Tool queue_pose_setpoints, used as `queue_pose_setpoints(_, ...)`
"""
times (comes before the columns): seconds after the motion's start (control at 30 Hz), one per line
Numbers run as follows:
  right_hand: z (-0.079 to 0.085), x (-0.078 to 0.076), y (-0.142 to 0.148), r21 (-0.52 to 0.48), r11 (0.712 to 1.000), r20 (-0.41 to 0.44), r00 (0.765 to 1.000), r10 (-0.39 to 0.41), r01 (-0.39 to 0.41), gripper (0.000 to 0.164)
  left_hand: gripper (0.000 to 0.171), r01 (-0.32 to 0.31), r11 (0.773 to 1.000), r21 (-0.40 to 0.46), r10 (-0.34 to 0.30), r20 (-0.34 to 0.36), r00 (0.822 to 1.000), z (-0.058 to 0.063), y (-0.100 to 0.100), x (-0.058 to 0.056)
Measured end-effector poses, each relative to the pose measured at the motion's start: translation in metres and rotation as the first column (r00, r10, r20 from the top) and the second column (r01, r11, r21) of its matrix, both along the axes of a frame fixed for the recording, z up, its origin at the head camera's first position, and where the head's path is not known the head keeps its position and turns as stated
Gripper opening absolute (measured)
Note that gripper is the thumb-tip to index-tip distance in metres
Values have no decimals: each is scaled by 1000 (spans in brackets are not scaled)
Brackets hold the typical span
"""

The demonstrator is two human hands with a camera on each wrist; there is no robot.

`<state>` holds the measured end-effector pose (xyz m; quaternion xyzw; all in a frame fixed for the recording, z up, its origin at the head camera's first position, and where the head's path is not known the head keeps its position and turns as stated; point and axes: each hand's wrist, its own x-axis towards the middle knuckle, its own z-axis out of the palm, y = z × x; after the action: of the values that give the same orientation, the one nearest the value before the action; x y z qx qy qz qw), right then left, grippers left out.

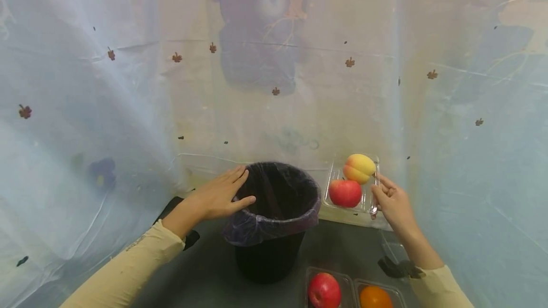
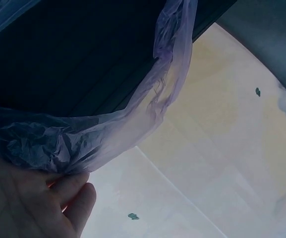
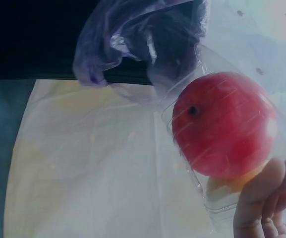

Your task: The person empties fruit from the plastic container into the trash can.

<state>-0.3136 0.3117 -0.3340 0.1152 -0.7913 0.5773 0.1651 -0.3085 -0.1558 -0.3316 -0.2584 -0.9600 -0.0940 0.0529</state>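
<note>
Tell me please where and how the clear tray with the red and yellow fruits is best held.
Probably pinch the clear tray at its right edge, from the right, as the right hand does: that wall is thin, the red apple and yellow fruit sit inside, and the bin crowds the left.

Pale sheeting [image 1: 321, 113] behind and at sides — brown leaf shapes [image 1: 349, 62] scattered; dark grey surface [image 1: 197, 277] below.

Pale light washes the sheet [image 1: 329, 113], glare streaking its upper right — both wrist views are dimmer, bluish, softer.
</note>
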Motion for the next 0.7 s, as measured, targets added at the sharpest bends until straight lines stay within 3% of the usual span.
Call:
queue_pose_setpoints(0.37,24,-7,-19,-46,999,-109,994,16,-21,54,100,1,1000,12,-1,14,1000,1,1,1)
queue_pose_setpoints(0.7,35,-18,-37,-50,998,-249,968,18,-32,52,102,15,999,30,-16,38,999,1,0,0)
